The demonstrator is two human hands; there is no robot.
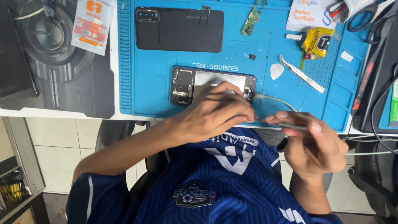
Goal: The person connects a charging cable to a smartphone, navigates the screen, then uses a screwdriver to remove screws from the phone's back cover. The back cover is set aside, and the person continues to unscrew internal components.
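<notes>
The left hand rests on the opened phone, its fingers curled together over the phone's near edge at about 6 o'clock on the blue mat. The right hand, at 3 o'clock from the left, has its grip clamped on a thin metal tool whose tip points toward the left fingertips. A pale cable runs from the phone's right end. At 12 o'clock from the phone lies the black back cover; at 1 o'clock a small green circuit board; at 2 o'clock a white pick and tweezers. The mat's shallow tray compartments along the top hold nothing I can make out.
</notes>
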